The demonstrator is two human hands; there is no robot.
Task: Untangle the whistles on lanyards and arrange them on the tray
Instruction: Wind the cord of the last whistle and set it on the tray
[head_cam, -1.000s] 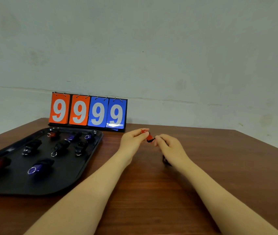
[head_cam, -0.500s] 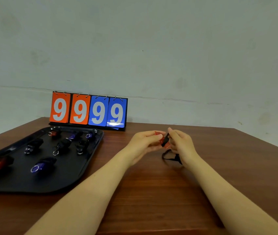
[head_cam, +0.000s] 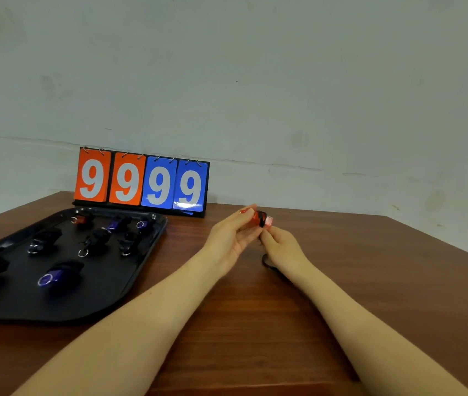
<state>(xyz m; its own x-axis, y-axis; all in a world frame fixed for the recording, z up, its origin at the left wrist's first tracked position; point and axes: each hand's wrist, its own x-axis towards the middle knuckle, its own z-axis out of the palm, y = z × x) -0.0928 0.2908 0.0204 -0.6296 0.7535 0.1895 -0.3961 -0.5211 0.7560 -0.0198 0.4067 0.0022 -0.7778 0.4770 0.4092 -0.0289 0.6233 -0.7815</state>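
Both hands raised together above the wooden table (head_cam: 255, 324), right of the black tray (head_cam: 12, 310). Left hand (head_cam: 231, 241) pinches the red whistle (head_cam: 258, 219) between thumb and fingertips, other fingers loosely extended. Right hand (head_cam: 280, 247) sits just below and against it, fingers curled in toward the black lanyard (head_cam: 262, 218), which shows as a band wrapped round the whistle body; a loose end trails under the right wrist onto the table.

Step in hand, as I judge it: winding the cord round the whistle so it makes a tidy bundle like those in the tray (several bundled whistles already lie there, red and blue, spaced in rows). To do it well: keep the left pinch firm, feed the cord taut with the right, lay turns side by side, tuck the tail, then set it in a free spot.

Hard to make out: right fingertips hidden behind the whistle, so the exact grip on the cord is uncertain. Lanyard's full length hidden by the forearm. Tray's left edge cut off. Scoreboard (head_cam: 141, 181) reads 9999 behind
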